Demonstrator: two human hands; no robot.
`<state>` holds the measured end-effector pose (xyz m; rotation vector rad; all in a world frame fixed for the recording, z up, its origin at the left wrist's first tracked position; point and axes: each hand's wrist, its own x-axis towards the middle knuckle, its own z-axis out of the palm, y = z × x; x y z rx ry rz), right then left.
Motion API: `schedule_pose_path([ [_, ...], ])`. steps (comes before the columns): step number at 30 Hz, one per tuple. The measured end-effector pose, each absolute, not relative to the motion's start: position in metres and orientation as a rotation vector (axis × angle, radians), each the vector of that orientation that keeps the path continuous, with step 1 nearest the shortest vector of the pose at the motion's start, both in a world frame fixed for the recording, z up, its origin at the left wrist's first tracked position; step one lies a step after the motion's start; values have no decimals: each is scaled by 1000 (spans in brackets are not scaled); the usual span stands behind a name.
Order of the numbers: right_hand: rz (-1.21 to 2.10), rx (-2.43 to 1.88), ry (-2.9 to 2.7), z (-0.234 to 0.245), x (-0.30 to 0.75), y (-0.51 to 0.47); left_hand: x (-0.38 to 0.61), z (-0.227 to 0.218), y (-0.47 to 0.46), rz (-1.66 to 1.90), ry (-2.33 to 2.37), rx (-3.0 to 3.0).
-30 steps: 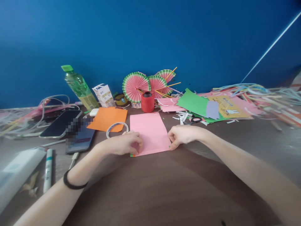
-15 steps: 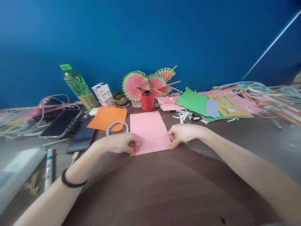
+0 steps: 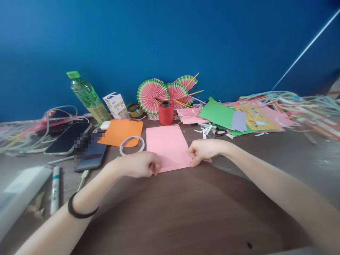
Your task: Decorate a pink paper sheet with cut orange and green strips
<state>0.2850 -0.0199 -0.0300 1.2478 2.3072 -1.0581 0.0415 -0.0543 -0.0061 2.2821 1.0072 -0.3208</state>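
Note:
A sheet of pink paper (image 3: 166, 143) lies on the brown table in front of me. My left hand (image 3: 145, 163) is closed at its near left corner, fingers curled over that corner and hiding it. At the near right corner, my right hand (image 3: 203, 150) pinches the sheet's edge between thumb and fingers, where a speck of green shows. Just beyond my left hand lies a roll of tape (image 3: 121, 148), partly over a piece of orange paper (image 3: 119, 131). A red spool of thread (image 3: 166, 114) stands behind the pink sheet.
Watermelon-patterned paper fans (image 3: 153, 95) lean against the blue wall. Green paper (image 3: 216, 115), scissors (image 3: 220, 133) and white scraps lie to the right. A green-capped bottle (image 3: 89, 97), a carton (image 3: 117, 106), phones (image 3: 67, 138) and a marker (image 3: 55, 189) are on the left.
My left hand has slid slightly right over the near left corner, covering the green and orange bits that showed there. My right hand stays at its corner.

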Motion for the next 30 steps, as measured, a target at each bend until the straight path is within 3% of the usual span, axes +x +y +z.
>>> schedule_pose_path([
  [17,-866,1142,2795,-15,282,-31,28,-4,-45,-64,1194,2443],
  [25,-739,1252,3008,9,287,-36,25,26,-48,194,1361,2247],
  [30,-1034,1519,3071,29,293,-43,20,38,-50,460,1362,2147],
])
